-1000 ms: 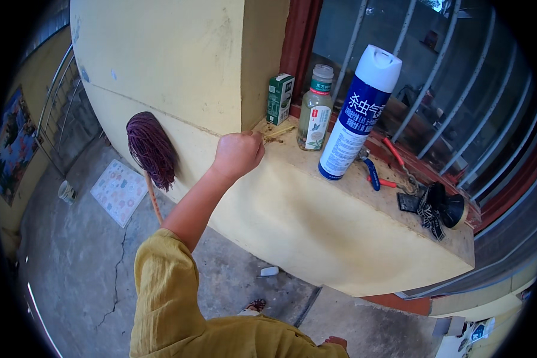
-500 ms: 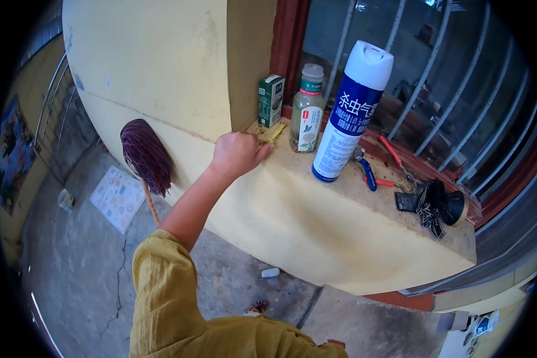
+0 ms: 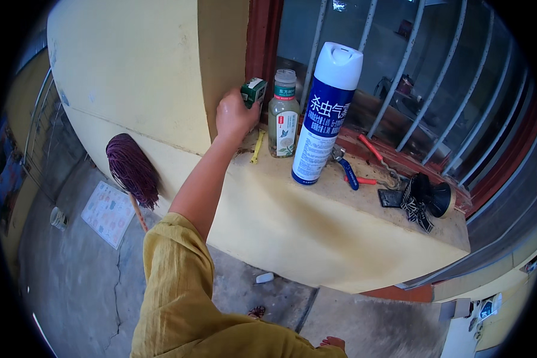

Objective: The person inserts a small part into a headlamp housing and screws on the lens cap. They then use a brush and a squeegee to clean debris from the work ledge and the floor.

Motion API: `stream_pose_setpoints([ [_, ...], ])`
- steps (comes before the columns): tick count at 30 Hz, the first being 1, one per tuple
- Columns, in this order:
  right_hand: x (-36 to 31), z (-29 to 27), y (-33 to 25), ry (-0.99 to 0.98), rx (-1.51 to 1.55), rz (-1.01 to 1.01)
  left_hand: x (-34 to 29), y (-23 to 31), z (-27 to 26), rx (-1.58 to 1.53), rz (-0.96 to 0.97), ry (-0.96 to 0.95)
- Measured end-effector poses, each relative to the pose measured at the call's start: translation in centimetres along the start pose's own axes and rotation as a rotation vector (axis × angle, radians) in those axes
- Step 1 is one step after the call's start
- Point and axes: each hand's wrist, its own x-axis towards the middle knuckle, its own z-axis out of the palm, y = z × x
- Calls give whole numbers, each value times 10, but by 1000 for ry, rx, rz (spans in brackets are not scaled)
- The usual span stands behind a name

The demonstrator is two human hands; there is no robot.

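Note:
My left hand (image 3: pixel 237 116) reaches up to the inner corner of the window ledge, its fingers closed round a small green carton (image 3: pixel 254 90). The hand covers the carton's lower part. A yellow strip (image 3: pixel 258 147) lies on the ledge just below. Close on the right stands a clear, uncapped bottle (image 3: pixel 284 119) with a green-and-white label. Beside it rises a tall blue-and-white spray can (image 3: pixel 325 119) with a white cap. Only the fingers of my right hand (image 3: pixel 333 342) show, low in the picture by my clothing; their grip is unclear.
Along the ledge (image 3: pixel 268 179) lie blue-handled pliers (image 3: pixel 347 170), a red-handled tool (image 3: pixel 373 149) and a black object with a patterned ribbon (image 3: pixel 420 203). Metal bars (image 3: pixel 394 83) cross the window. A purple mop (image 3: pixel 131 170) leans against the wall.
My left hand has moved up and away from me, off the yellow strip, and has taken hold of the green carton. My right hand's fingers show a little more.

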Motion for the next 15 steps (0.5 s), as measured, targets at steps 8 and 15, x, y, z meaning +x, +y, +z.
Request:
stream_pose_setpoints([
  [8,-17,-2,-7,-25,-92,-7,-69,-11,-93,-278,-38,39],
  [15,-60,45,-52,-250,-338,-120,-164,-48,-184,-136,-108,28],
])
